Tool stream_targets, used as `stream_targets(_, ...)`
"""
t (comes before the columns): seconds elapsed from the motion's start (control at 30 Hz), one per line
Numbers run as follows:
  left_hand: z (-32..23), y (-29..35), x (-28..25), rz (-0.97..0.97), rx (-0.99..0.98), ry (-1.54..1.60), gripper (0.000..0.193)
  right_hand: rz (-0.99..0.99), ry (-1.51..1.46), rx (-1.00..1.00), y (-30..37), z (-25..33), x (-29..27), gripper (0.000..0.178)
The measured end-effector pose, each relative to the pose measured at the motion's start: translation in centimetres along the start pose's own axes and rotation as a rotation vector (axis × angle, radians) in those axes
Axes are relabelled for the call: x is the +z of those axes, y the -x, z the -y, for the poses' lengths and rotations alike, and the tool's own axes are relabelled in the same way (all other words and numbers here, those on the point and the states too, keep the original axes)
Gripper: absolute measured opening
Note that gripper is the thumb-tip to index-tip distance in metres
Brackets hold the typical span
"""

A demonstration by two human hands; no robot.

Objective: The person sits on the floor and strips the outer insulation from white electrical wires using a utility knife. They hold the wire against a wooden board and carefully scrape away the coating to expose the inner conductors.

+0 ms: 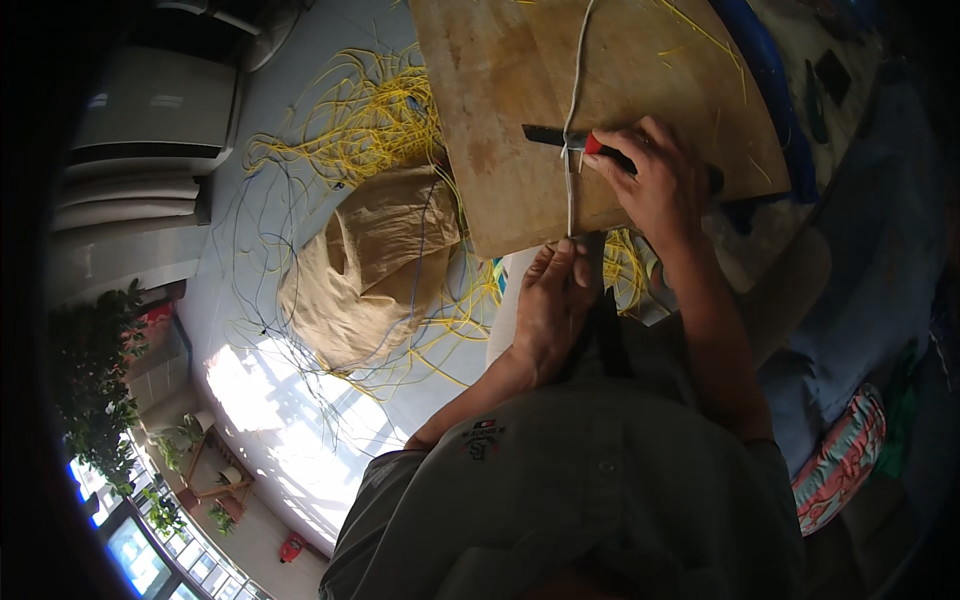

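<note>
A worn wooden board lay before the person, its near edge just above the lap, with a few yellow wire scraps on it. Around it I saw a pale floor, brightly sunlit at lower left, with leafy plants near a window.

I counted one board, one knife, one white cord and two hands. The cord ran down across the board to its near edge, with thin white ends sticking out beside the blade. The left hand had thumb and fingertips pinched together on the cord there; the right hand had its fingers clamped round the knife's red and black handle, the blade across the cord.

The yellow wires heaped left of the board were too tangled to count. One brown sack lay below them, its contents hidden from me.
</note>
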State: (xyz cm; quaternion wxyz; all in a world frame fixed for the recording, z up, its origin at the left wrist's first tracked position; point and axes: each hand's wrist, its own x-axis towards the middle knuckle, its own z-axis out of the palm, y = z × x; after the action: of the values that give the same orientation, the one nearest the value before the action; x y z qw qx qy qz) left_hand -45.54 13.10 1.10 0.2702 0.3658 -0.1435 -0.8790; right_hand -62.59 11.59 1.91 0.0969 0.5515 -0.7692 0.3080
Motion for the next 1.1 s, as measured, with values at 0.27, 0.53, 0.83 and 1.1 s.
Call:
stream_targets(0.27, 0.8, 0.8, 0.0, -0.046, -0.087, 0.022, 0.015, -0.031, -0.026, 0.069, -4.7, -5.7, 0.0, 0.026)
stream_targets(0.53, 0.5, 0.8, 0.0, -0.038, -0.078, 0.025, 0.015, 0.07, -0.051, -0.026, 1.4, -0.8, -2.7, 0.022)
stream_targets(0.83, 0.5, 0.6, 0.5, -0.024, -0.053, -0.005, 0.014, 0.048, -0.018, 0.002, 1.3, -0.3, -2.6, 0.022)
stream_targets(1.1, 0.6, 0.6, 0.5, -0.032, 0.004, -0.084, 0.016, -0.037, 0.003, 0.024, 0.8, -0.8, -0.9, 0.022)
